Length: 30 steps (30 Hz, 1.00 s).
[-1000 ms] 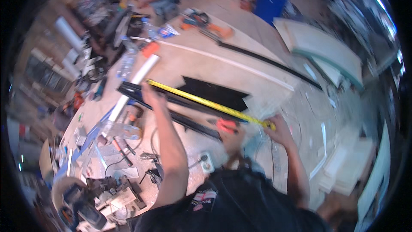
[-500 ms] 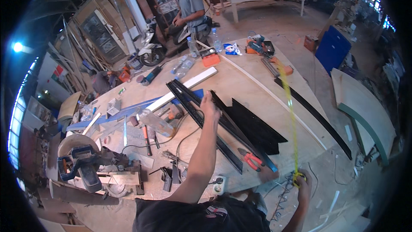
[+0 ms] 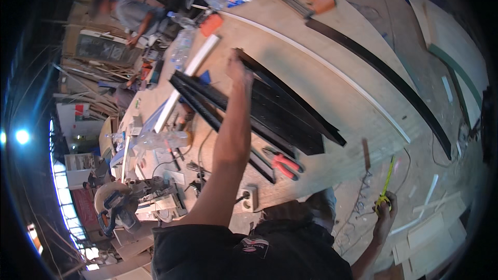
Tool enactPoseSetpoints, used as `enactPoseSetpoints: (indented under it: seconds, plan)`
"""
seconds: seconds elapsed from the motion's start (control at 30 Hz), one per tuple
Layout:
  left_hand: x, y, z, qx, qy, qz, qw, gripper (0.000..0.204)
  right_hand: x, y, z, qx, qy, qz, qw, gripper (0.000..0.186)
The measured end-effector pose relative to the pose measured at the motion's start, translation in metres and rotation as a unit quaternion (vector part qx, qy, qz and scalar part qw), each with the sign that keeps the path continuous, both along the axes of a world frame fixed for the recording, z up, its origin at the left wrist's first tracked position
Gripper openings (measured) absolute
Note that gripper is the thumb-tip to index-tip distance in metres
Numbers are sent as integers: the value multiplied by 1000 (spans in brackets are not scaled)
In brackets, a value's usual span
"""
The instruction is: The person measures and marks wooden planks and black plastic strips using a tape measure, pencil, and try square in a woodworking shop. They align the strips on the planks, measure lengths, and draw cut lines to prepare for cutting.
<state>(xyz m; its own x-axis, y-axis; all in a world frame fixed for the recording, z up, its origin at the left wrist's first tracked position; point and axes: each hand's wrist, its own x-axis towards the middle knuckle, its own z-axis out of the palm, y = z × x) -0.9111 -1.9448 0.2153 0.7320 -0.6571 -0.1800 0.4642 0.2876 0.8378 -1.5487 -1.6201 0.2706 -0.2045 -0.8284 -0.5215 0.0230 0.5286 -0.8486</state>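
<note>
My left hand [image 3: 239, 68] is closed on the upper end of a long black strip [image 3: 292, 95], which lies at a slant over the table. Beneath and beside it are several flat black panels [image 3: 288, 124] and narrow black lengths [image 3: 199, 105]. In my right hand [image 3: 386, 208], off the table's near right edge, is a yellow tape measure [image 3: 382, 202] with a short stretch of blade out, pointing away from me. Red-handled pliers [image 3: 286, 166] lie close to the near edge of the plywood table [image 3: 347, 62].
A white strip [image 3: 319, 61] and a curved black strip [image 3: 384, 72] lie across the right part. A nailer-like orange tool [image 3: 314, 2] sits at the far end. A miter saw [image 3: 116, 205] stands at left, a power socket [image 3: 249, 198] at the near edge. Another person [image 3: 132, 18] is beyond.
The long tape blade that stretched over the table is now mostly drawn in. The black strip in my left hand has shifted across the panels. My view has turned and moved nearer the table.
</note>
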Motion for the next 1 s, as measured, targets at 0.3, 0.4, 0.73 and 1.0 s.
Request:
enactPoseSetpoints:
  seconds: [0.3, 0.4, 0.73, 1.0]
  plan:
    - [12, -46, -46, 42, -7, 59, 997, 33, -30, -48, 1, 24, 48, 14, 998, 56]
    - [22, -52, -60, 43, 3, -6, 999, 45, -34, -48, -13, 33, 32, 23, 999, 56]
    - [34, -61, -99, -140, 216, -27, 966, 55, -48, -10, -66, 127, 11, -24, 992, 47]
    - [33, -63, -106, 51, 96, 9, 994, 44, -41, 51, -136, 261, -60, -38, 963, 44]
